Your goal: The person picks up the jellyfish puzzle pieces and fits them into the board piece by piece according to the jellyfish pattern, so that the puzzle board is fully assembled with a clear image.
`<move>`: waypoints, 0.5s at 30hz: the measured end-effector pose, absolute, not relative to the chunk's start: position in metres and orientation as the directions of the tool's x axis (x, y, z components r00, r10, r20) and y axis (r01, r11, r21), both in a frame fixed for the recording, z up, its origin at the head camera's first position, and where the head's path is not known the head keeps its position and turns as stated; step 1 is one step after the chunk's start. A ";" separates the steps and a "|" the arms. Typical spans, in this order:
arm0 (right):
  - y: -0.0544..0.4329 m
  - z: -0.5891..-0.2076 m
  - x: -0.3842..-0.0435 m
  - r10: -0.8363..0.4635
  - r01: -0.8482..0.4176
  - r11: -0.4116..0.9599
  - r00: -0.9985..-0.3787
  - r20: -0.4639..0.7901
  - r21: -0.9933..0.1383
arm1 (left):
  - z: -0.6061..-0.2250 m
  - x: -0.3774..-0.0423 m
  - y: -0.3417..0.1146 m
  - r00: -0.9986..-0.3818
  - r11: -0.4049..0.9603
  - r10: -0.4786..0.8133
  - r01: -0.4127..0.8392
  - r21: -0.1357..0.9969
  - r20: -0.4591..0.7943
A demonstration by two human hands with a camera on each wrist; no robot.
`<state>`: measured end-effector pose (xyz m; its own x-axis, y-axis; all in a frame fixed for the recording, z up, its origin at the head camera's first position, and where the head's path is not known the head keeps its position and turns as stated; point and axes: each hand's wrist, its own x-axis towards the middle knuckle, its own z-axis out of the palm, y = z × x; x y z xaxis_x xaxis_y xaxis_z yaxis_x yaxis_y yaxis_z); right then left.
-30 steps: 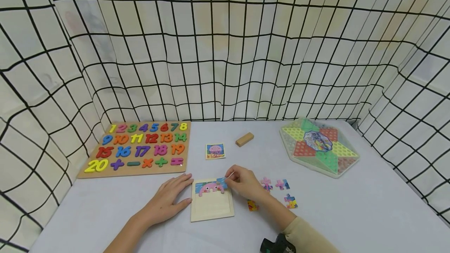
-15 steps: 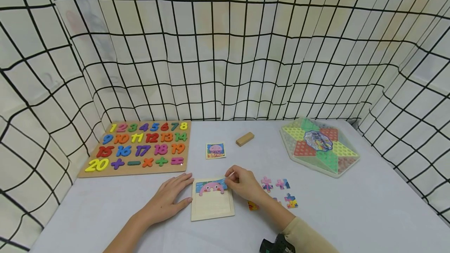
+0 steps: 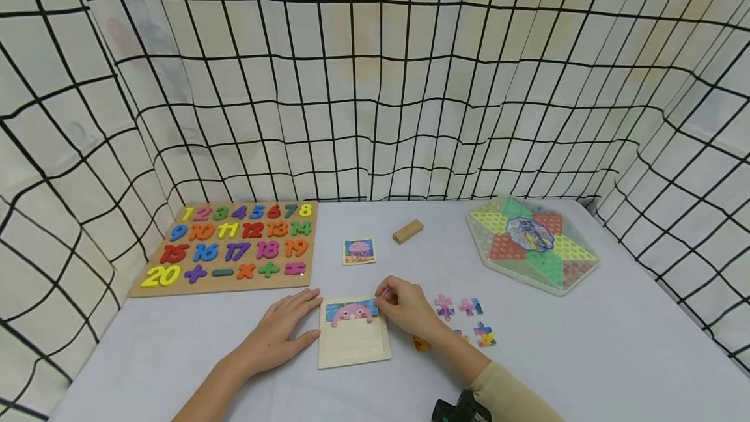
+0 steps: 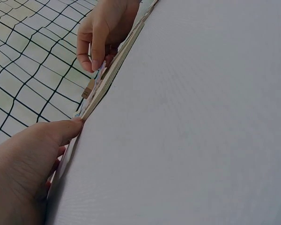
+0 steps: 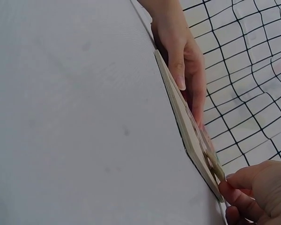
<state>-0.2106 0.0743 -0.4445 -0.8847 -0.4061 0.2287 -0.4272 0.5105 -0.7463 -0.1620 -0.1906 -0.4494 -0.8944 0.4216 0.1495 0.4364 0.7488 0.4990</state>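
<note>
A wooden puzzle tray [image 3: 354, 350] lies on the table, with a strip of picture pieces [image 3: 351, 312] showing a pink sea creature on blue along its top. At the top right corner, my right hand [image 3: 407, 305] pinches a puzzle piece [image 5: 216, 167] between thumb and fingers; in the right wrist view this piece sits tilted against the tray. My left hand [image 3: 281, 327] rests at the tray's left edge, fingers extended, thumb touching the rim in the left wrist view. Loose puzzle pieces [image 3: 444, 306] lie right of the tray, some partly hidden by my right forearm.
A small picture card [image 3: 359, 251] and a wooden block [image 3: 407, 232] lie beyond the tray. The number board [image 3: 222, 259] stands at left, a hexagonal game box [image 3: 532, 246] at right. Black netting [image 3: 375, 103] over white cloth surrounds the table.
The pinched puzzle piece has turned and come down closer in line with the top row of the tray. Both hands have stayed almost in the same place.
</note>
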 end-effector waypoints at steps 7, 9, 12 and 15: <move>0.073 -0.442 -0.209 -0.396 -0.423 0.521 -0.889 0.229 -0.742 | -0.449 -0.161 -0.190 -0.896 0.746 0.416 0.435 0.504 0.157; 0.073 -0.442 -0.208 -0.394 -0.421 0.522 -0.890 0.228 -0.742 | -0.448 -0.161 -0.190 -0.898 0.748 0.413 0.430 0.507 0.153; 0.073 -0.443 -0.209 -0.401 -0.433 0.522 -0.885 0.236 -0.735 | -0.448 -0.162 -0.190 -0.900 0.749 0.412 0.424 0.509 0.143; 0.073 -0.445 -0.210 -0.415 -0.454 0.537 -0.876 0.245 -0.711 | -0.448 -0.162 -0.190 -0.903 0.752 0.410 0.416 0.511 0.131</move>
<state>-0.2101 0.0727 -0.4449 -0.8761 -0.4151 0.2454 -0.4537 0.5370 -0.7112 -0.1623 -0.1898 -0.4484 -0.9028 0.4096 0.1312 0.4156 0.7522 0.5113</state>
